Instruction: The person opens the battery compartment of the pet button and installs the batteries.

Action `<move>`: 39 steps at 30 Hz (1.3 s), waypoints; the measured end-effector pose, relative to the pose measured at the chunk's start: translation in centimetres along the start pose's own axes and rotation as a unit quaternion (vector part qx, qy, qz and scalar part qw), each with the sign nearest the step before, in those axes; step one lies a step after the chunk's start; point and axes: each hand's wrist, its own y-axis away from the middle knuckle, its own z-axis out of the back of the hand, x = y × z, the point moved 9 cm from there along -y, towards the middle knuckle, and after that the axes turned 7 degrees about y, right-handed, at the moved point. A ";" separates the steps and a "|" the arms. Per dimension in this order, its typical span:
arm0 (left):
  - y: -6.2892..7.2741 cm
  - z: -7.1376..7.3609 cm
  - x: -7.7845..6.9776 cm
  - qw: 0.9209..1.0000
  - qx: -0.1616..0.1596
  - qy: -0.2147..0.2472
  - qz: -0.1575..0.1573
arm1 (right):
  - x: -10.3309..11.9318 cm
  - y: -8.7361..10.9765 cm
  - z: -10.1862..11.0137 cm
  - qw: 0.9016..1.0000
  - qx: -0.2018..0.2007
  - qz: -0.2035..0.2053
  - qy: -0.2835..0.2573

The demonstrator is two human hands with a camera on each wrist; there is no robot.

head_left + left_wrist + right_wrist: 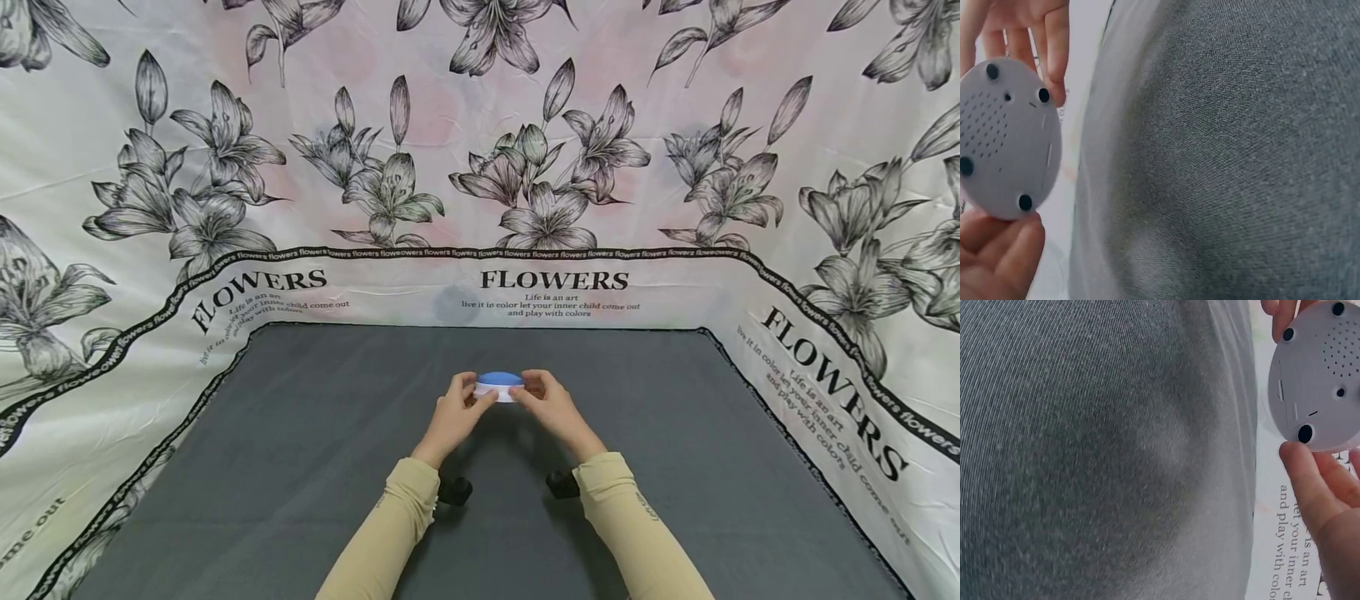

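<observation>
Both hands hold a round buzzer button [498, 387] above the grey cloth, its blue domed top up and its white base below. On its left side the left hand [452, 418] pinches the rim between thumb and fingers. From the opposite side the right hand [558, 414] grips it the same way. The left wrist view shows the white underside [1013, 134] of the button, with dark round feet, a patch of small holes and a screw hole. That underside [1313, 375] also appears in the right wrist view, partly cut off by the frame.
A grey cloth [300, 467] covers the flat surface below the hands. White fabric [405, 287] printed with flowers and lettering rises at the back and both sides. Dark wrist-mounted pieces [454, 491] hang beside the beige sleeves [382, 533].
</observation>
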 end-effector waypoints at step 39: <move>0.1 -1.7 3.4 0.993 0.059 -0.096 0.022 | -2.5 0.4 -2.1 0.992 0.047 0.057 0.100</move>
